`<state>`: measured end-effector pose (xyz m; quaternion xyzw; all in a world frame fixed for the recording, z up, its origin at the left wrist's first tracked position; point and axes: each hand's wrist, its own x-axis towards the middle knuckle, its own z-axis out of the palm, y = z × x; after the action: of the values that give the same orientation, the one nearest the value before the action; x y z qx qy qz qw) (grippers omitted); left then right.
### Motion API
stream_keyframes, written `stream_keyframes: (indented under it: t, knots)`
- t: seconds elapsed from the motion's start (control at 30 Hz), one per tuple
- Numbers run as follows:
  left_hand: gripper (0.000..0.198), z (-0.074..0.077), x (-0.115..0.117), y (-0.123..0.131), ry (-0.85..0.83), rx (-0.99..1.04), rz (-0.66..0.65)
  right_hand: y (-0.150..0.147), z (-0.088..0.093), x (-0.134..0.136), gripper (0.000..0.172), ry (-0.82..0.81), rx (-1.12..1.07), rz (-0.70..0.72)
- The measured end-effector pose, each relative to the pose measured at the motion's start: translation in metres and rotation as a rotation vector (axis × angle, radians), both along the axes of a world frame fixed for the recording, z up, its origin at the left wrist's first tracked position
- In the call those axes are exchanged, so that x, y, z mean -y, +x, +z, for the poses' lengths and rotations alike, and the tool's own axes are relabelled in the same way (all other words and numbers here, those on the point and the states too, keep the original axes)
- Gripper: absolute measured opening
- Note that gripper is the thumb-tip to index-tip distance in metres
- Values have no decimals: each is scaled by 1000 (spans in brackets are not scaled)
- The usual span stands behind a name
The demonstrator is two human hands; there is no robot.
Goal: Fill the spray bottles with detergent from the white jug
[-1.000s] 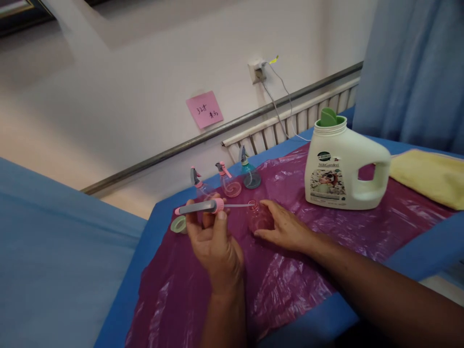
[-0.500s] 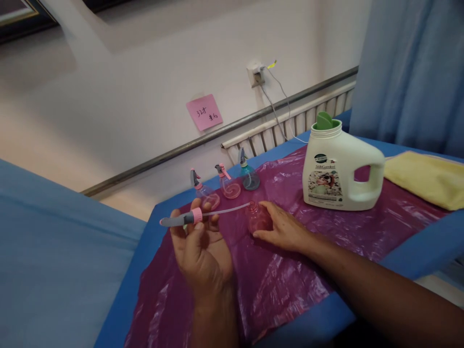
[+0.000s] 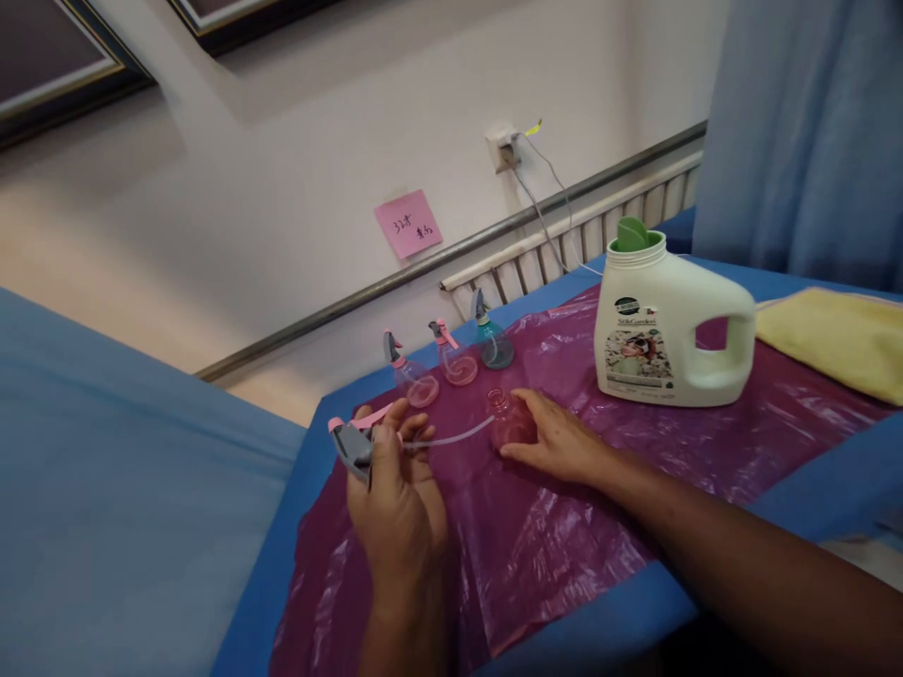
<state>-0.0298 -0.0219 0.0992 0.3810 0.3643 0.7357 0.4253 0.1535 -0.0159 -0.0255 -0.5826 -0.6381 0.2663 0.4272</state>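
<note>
A grey and pink spray nozzle (image 3: pixel 353 447) is held between the thumb and fingers of my left hand (image 3: pixel 399 508). Its thin clear tube curves to the right, the tip close to the neck of a pink see-through bottle (image 3: pixel 509 425); I cannot tell whether it touches. My right hand (image 3: pixel 557 437) grips that bottle from the right, thumb in front, and the bottle stands upright on the purple plastic sheet (image 3: pixel 536 555). Behind my left hand are two pink spray bottles (image 3: pixel 421 386) and a teal spray bottle (image 3: pixel 495 348), each with its nozzle on.
A large cream jug (image 3: pixel 639 329) with a green piece in its mouth stands at the right. Beyond it lies a yellow cloth (image 3: pixel 829 338). Blue curtains (image 3: pixel 127 489) hang at both sides. A wall socket (image 3: pixel 502 149) with cables sits above the rail behind the table.
My left hand has rolled the nozzle so that its pink trigger now shows at the top and its head points lower. My right hand still holds the bottle. The view has shifted slightly.
</note>
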Motion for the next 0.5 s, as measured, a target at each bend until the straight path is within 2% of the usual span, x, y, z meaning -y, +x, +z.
stream_keyframes:
  t: [0.17, 0.23, 0.3, 0.4, 0.5]
  knots:
    - [38, 4, -5, -14, 144, -102, 128, -1, -3, 1, 87, 2, -9, 6]
    - [44, -2, -9, -29, 191, -281, 195, -2, -5, 2, 85, 0, -10, -2]
    - [51, -14, -14, -50, 218, -524, 201, -2, -7, 3, 83, 6, -22, -12]
    - [55, -36, -17, -89, 246, -825, 104, -3, -11, 3, 81, 16, -51, -9]
    - [57, -48, -15, -128, 215, -1160, -105, -3, -13, 3, 82, 17, -52, -18]
